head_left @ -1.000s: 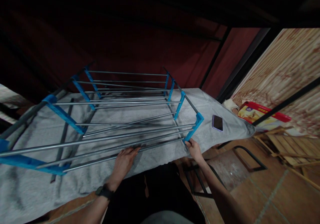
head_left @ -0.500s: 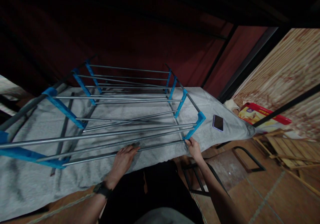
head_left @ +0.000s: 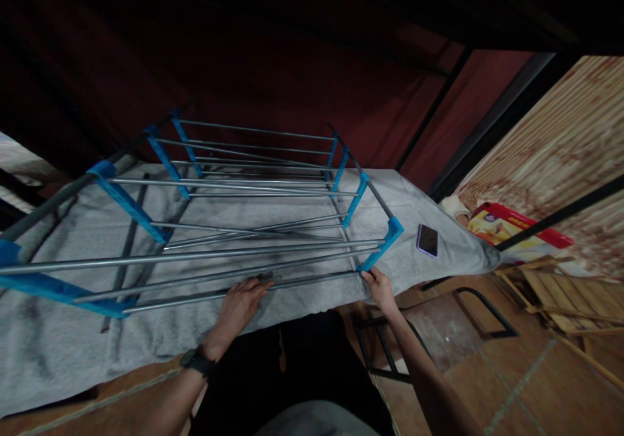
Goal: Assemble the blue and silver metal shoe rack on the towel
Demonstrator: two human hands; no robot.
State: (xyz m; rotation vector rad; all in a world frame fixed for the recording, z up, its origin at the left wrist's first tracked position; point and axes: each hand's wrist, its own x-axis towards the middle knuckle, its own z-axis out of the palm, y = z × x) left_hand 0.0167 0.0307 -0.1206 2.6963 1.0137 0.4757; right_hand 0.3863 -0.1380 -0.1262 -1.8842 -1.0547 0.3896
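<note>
A metal rack [head_left: 253,228] with grey rods and blue plastic side brackets lies on a grey cloth [head_left: 63,338] spread over a surface. My left hand [head_left: 238,306] rests on the nearest rod with its fingers curled over it. My right hand [head_left: 377,288] grips the near right corner of the rack, just below a blue bracket [head_left: 383,244]. A dark watch sits on my left wrist.
A phone [head_left: 428,240] lies on the cloth to the right of the rack. A red and yellow box [head_left: 507,225] rests by the patterned wall at right. Wooden slats [head_left: 560,286] and a black metal frame [head_left: 482,306] lie on the tiled floor.
The rack's near edge has shifted slightly up and away in the view. Both hands kept their hold on it and moved along with it.
</note>
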